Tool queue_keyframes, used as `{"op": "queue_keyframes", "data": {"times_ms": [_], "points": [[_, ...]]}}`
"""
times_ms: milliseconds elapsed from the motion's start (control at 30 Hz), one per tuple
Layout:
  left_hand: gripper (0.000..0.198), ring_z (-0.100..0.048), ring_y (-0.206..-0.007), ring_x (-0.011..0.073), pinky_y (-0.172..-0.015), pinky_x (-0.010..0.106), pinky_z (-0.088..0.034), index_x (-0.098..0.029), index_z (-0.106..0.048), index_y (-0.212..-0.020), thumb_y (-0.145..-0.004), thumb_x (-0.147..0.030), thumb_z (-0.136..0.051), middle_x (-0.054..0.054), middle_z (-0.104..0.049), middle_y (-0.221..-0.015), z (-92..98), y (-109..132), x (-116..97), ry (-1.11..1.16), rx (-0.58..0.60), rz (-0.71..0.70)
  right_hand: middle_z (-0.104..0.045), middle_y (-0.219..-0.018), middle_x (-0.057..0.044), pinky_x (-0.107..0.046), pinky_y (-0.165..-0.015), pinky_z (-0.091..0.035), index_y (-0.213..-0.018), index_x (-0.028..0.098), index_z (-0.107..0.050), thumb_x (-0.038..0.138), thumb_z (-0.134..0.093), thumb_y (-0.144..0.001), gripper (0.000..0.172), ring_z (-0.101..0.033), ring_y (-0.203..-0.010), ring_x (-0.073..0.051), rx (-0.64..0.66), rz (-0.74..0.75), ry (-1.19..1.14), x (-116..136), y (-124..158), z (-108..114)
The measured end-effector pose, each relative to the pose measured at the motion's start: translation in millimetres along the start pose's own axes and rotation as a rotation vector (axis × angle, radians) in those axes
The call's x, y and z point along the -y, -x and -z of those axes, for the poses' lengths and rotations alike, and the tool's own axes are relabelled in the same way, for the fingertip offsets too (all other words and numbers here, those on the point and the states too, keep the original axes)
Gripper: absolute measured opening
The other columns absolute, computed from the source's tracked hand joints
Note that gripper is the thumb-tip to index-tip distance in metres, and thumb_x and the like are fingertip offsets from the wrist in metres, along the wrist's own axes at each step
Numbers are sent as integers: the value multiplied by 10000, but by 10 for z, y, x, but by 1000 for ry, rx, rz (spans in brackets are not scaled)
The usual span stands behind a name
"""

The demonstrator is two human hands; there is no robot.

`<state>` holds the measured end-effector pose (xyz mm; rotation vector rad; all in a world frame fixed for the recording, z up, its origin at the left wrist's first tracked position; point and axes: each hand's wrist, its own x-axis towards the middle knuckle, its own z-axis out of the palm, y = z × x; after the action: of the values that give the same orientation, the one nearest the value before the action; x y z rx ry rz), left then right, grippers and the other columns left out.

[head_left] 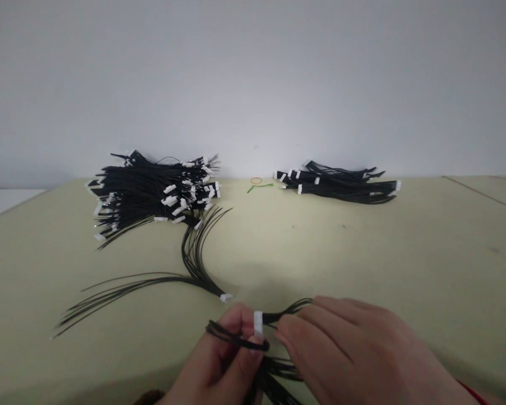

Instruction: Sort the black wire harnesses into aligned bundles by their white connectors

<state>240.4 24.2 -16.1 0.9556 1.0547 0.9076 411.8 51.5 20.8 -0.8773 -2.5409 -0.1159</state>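
Note:
My left hand [219, 363] is closed in a pinch on a folded black wire harness [236, 338] with a white connector [258, 324] standing up between the fingertips. My right hand [358, 351] lies just right of it, fingers curled onto the same wires near the connector. More black strands of the harness [278, 377] trail down between both hands. Just beyond the hands lies a loose harness [185, 270], its wires fanned left and its white plug [225, 297] close to my left fingers.
A big heap of black harnesses with white connectors [152, 194] sits at the back left of the pale green table [362, 253]. A smaller stack [341, 183] lies back right. A rubber band [256, 180] and green tie [259, 187] lie between them, near the white wall.

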Motion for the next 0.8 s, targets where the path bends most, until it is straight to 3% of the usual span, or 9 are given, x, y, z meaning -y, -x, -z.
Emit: {"op": "queue_keyframes", "data": {"times_ms": [133, 267, 467, 600, 700, 800], "points": [[391, -317, -476, 66, -428, 150, -334, -197, -553, -690, -688, -584, -608, -38, -440, -592, -16, -43, 14, 4, -10, 21, -509, -609, 54, -290, -496, -268, -684, 212, -466, 96, -450, -819, 179, -444, -516, -131, -20, -9, 6, -9, -26, 23], [380, -414, -592, 109, -563, 183, -421, -198, -556, -647, -689, -570, -619, -13, -481, -614, -13, -26, -20, -59, -30, -44, -501, -605, 54, -288, -498, -267, -672, 208, -450, 100, -453, -815, 180, -436, -520, -131, -31, 17, -8, 23, 16, -33], [339, -429, -612, 112, -599, 181, -428, -203, -568, -645, -702, -531, -632, -5, -506, -643, -12, 32, -39, -137, -21, -85, -500, -592, 47, -295, -496, -266, -677, 206, -475, 39, -379, -805, 231, -441, -514, -135, -67, 0, 34, 71, 3, -44], [386, -297, -410, 48, -370, 152, -279, -206, -525, -724, -711, -588, -582, -57, -412, -559, 7, -35, 73, -30, -26, 25, -523, -622, 21, -308, -526, -287, -708, 206, -520, 87, -391, -819, 207, -473, -557, -162, -91, -8, 121, 58, -62, 67], [388, -248, -378, 32, -345, 142, -206, -212, -504, -801, -744, -594, -537, -87, -342, -531, 18, -90, 125, 38, -42, 20, -495, -571, 25, -298, -520, -299, -672, 203, -498, 106, -433, -797, 171, -466, -521, -151, -159, 27, 168, 27, -8, 159], [315, -259, -380, 31, -347, 140, -204, -220, -493, -873, -809, -529, -500, -91, -345, -541, 29, -96, 134, 35, -33, -21, -452, -475, 57, -270, -405, -227, -604, 211, -422, 49, -368, -770, 238, -396, -384, -110, -18, 46, 107, 13, 112, 169]]}}
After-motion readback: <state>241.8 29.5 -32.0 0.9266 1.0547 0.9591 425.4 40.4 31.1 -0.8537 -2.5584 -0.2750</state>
